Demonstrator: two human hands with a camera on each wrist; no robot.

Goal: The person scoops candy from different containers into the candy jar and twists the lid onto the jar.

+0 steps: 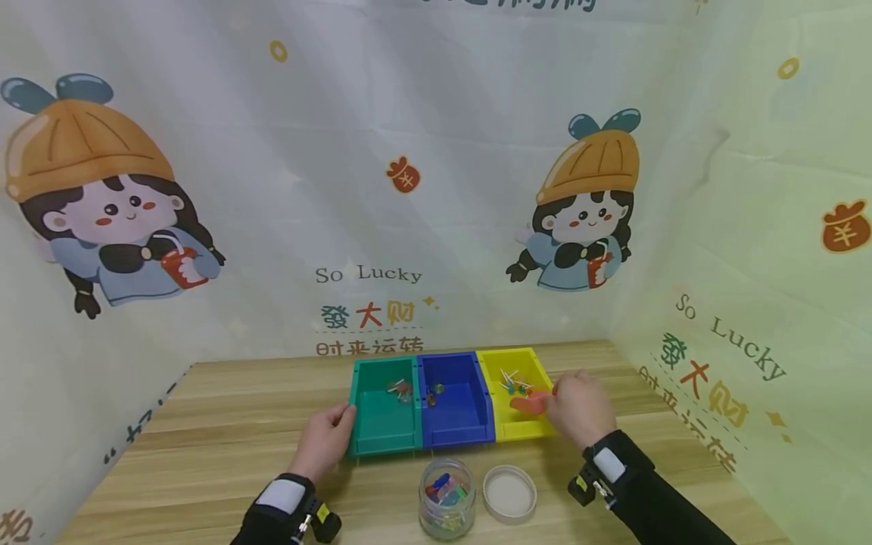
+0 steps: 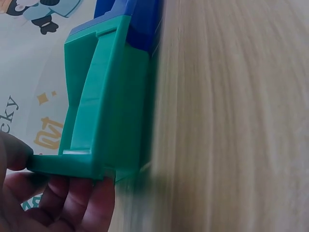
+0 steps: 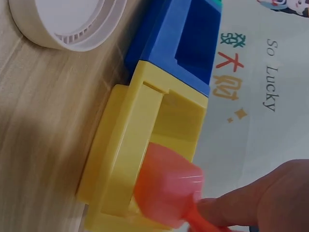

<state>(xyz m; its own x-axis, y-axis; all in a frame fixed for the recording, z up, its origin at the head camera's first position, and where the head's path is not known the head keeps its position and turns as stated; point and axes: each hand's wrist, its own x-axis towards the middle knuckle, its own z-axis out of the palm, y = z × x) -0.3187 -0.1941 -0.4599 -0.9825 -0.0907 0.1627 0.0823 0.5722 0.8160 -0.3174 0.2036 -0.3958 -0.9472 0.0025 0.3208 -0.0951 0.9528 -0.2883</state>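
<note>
My left hand (image 1: 323, 439) grips the left wall of a green bin (image 1: 384, 431), thumb over the rim and fingers beneath it in the left wrist view. My right hand (image 1: 582, 409) holds a translucent red scoop (image 1: 528, 403) by its handle. The scoop's bowl (image 3: 169, 186) is over the yellow bin (image 1: 519, 426), partly inside its walls. Several small pieces with white sticks and coloured ends (image 1: 515, 382) lie in that bin. Between the two outer bins sits a blue bin (image 1: 458, 430) with a few small brownish objects (image 1: 433, 395). Reddish-brown and whitish bits (image 1: 402, 390) lie in the green bin.
In front of the bins stands an uncovered clear jar (image 1: 446, 522) holding several colourful small pieces. Its white lid (image 1: 509, 493) lies on the wooden table (image 1: 225, 431) to the right of it. A printed cloth (image 1: 463, 227) hangs behind and at both sides.
</note>
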